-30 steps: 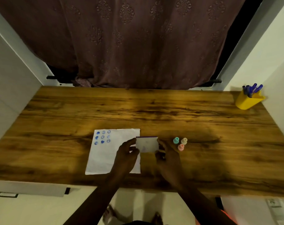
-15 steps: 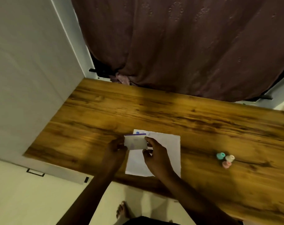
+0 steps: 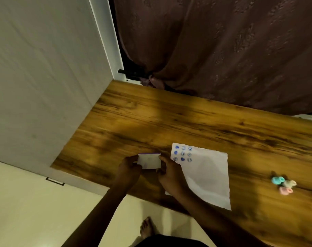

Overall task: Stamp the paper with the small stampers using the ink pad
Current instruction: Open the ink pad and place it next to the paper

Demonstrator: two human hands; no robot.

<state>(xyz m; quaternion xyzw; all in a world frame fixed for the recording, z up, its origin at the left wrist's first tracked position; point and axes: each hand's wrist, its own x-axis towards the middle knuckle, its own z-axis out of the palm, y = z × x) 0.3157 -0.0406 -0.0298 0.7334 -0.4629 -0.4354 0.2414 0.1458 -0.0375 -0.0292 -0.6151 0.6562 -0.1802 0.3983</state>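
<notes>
Both hands hold a small white ink pad box (image 3: pixel 149 161) with a purple top edge, just above the wooden table (image 3: pixel 196 125). My left hand (image 3: pixel 129 169) grips its left end and my right hand (image 3: pixel 170 172) grips its right end. To the right lies the white paper (image 3: pixel 207 173), with a block of several blue stamp marks (image 3: pixel 183 154) in its top-left corner. Three small stampers, teal (image 3: pixel 277 180), cream (image 3: pixel 289 183) and pink (image 3: pixel 285 190), stand clustered at the far right of the table.
A white wall panel (image 3: pixel 44 77) borders the table's left side. A dark maroon curtain (image 3: pixel 223 50) hangs behind the table. My bare foot (image 3: pixel 147 228) shows on the pale floor below the table's near edge.
The ink pad box, held in both hands, has moved left from over the paper to the bare table beside it. The view has swung left, so paper and stampers now sit further right.
</notes>
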